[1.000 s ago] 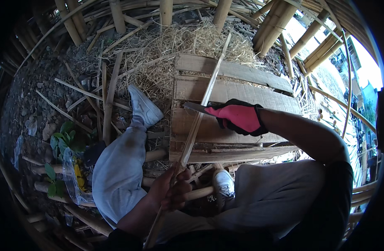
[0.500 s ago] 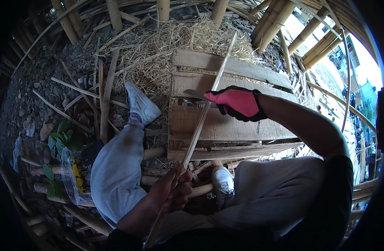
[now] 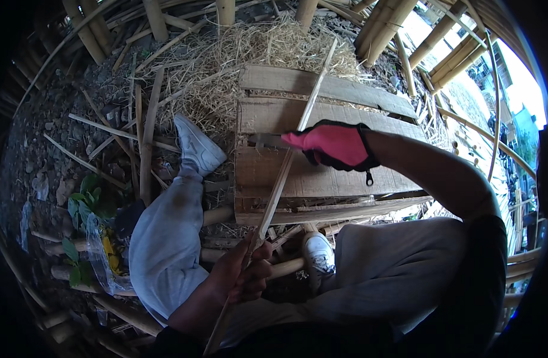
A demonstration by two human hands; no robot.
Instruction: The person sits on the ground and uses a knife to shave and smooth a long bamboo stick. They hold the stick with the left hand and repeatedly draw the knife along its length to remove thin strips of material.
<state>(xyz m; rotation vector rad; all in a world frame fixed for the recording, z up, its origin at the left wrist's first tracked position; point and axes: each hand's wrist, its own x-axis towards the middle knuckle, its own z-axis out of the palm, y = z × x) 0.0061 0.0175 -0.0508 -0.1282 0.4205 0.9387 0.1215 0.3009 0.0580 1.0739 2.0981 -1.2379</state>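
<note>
My left hand (image 3: 245,271), bare, is wrapped round the lower part of a long, thin bamboo strip (image 3: 284,173). The strip slants up and away to the right, across a wooden slatted crate (image 3: 345,110). In a pink and black glove, my right hand (image 3: 333,146) is closed at the strip's middle, gripping a knife (image 3: 266,140). The knife's blade points left past the strip, over a gap between slats. Its handle is hidden in the glove, and how the edge meets the strip cannot be made out.
Pale shavings (image 3: 274,45) lie heaped beyond the crate. Loose bamboo pieces (image 3: 147,131) are strewn on the ground at left, near a leafy plant (image 3: 86,200) and a clear plastic bag (image 3: 101,250). Bamboo posts (image 3: 384,30) stand behind. My legs flank the crate's near side.
My gloved right hand and the knife have shifted slightly toward me along the strip, and the blade lies more level. The left hand keeps its hold. The whole view has moved a little.
</note>
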